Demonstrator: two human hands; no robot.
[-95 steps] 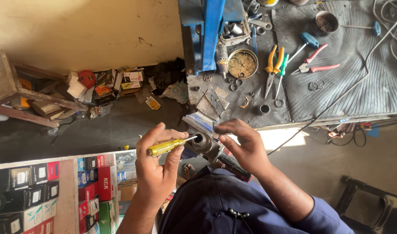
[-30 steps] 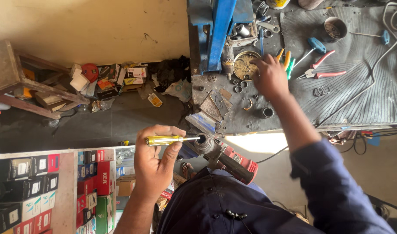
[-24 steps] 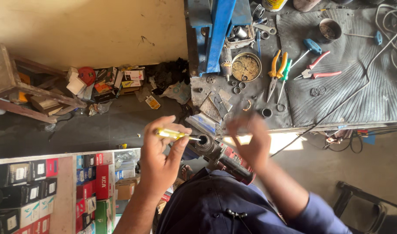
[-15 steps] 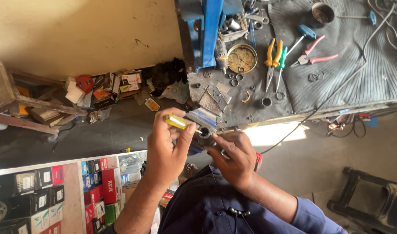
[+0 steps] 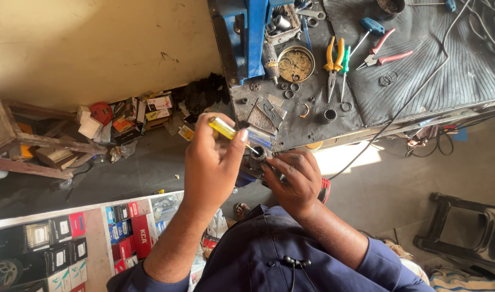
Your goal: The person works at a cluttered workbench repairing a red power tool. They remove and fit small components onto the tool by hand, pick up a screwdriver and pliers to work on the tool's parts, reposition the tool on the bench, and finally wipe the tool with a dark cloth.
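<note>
Screwdriver yellow-handled, cylindrical metal part gripped

Colourful boxes lower left

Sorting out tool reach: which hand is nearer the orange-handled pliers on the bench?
Right. The right hand sits just below the orange-handled pliers, near the bench edge; the left hand is farther off to their left, holding a yellow screwdriver.

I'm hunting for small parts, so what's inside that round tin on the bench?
The round tin holds a jumble of small brownish metal bits, too small to tell apart. Loose rings lie on the bench just outside it. Anything beneath that top layer is covered.
</note>
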